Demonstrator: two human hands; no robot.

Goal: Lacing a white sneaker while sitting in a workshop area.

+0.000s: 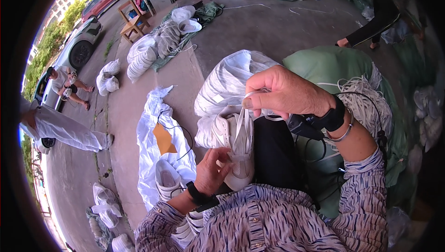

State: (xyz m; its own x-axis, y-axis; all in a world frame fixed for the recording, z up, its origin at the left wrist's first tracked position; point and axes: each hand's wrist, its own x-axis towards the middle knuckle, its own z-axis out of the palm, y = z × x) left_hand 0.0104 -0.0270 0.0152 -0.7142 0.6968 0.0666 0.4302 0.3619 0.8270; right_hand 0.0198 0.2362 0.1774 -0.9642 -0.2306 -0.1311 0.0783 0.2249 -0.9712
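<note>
A pale beige-white sneaker [241,171] rests on my lap with its toe toward me. White shoelace [239,124] runs up from its eyelets. My right hand [287,92], raised above the shoe's opening, is closed in a pinch on that lace. Beside the toe, my left hand [211,173] has its fingers curled against the shoe at the lower end of the lacing; the exact contact is partly hidden. Just to the left stand more white shoes [167,175], by a white plastic sheet [150,113] with an orange-brown piece [164,139] on it.
A large white sack [232,76] lies ahead. On my right, a green sack [329,62] carries a heap of white laces [366,103]. Black cables hang near my right wrist. Bagged shoes [143,52] and a wooden chair [132,22] stand farther off; other people are at the left and far right.
</note>
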